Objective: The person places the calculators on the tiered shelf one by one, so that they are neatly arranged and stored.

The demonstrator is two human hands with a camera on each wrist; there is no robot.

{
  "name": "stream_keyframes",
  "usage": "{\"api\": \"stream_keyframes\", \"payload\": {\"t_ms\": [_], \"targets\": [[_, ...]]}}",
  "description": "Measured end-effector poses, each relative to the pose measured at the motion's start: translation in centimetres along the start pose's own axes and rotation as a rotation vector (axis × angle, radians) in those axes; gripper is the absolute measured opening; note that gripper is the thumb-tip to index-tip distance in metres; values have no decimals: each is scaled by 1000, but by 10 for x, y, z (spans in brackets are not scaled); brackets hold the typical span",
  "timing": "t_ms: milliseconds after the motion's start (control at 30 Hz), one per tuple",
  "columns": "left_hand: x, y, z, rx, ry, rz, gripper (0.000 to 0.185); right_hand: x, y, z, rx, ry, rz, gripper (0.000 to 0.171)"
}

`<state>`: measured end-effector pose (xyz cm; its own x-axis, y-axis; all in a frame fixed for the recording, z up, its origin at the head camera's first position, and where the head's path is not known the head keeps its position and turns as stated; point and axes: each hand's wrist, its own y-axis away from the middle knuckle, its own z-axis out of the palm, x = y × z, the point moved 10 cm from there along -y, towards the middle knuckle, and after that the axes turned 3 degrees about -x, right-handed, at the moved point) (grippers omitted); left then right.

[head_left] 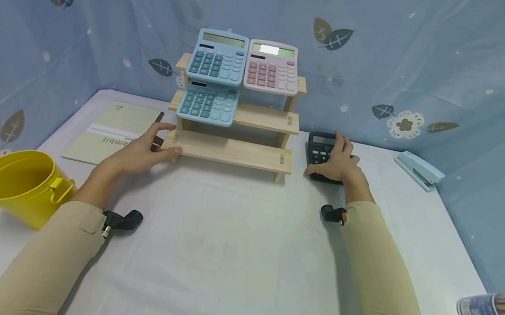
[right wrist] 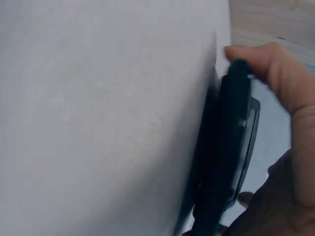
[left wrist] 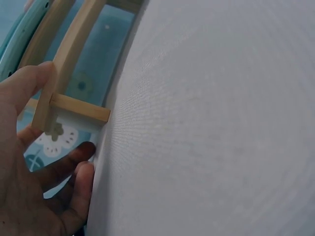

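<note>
A: We log the right hand [head_left: 337, 162] curled over the black calculator [head_left: 320, 149], thumb on its near edge, fingers across the keys. It lies flat on the white tablecloth [head_left: 241, 260], just right of the wooden rack [head_left: 235, 124].

B: And the left hand [head_left: 143, 150] grips the rack's lowest step at its left end, thumb on top, fingers beneath — steadying it, we judge.

A: Risks as we see them: the calculator is held from above only, so a lift could let it slip from the grip and drop onto the cloth.

B: Worse — a knock against the rack. Two blue calculators [head_left: 218, 57] and a pink calculator [head_left: 272, 69] lean on its steps; we think a jolt could send them sliding down.

A: The cloth under the rack could drag too, if the left hand pulls.
</note>
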<state>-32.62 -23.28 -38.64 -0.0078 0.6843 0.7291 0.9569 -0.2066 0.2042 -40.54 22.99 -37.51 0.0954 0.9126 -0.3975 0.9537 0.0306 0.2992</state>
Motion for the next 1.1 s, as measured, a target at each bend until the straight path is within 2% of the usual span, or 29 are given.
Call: {"api": "stream_keyframes", "payload": {"t_ms": [333, 633, 800, 1100], "targets": [[0, -3, -1, 2, -8, 7, 91, 8, 15, -14, 26, -160, -52, 129], [-1, -1, 1, -3, 11, 10, 92, -6, 40, -32, 65, -208, -163, 132], [0, 0, 3, -5, 11, 11, 92, -12, 52, -40, 52, -261, -213, 131], [-1, -1, 1, -3, -1, -1, 92, -26, 64, -42, 22, -471, -291, 126]]}}
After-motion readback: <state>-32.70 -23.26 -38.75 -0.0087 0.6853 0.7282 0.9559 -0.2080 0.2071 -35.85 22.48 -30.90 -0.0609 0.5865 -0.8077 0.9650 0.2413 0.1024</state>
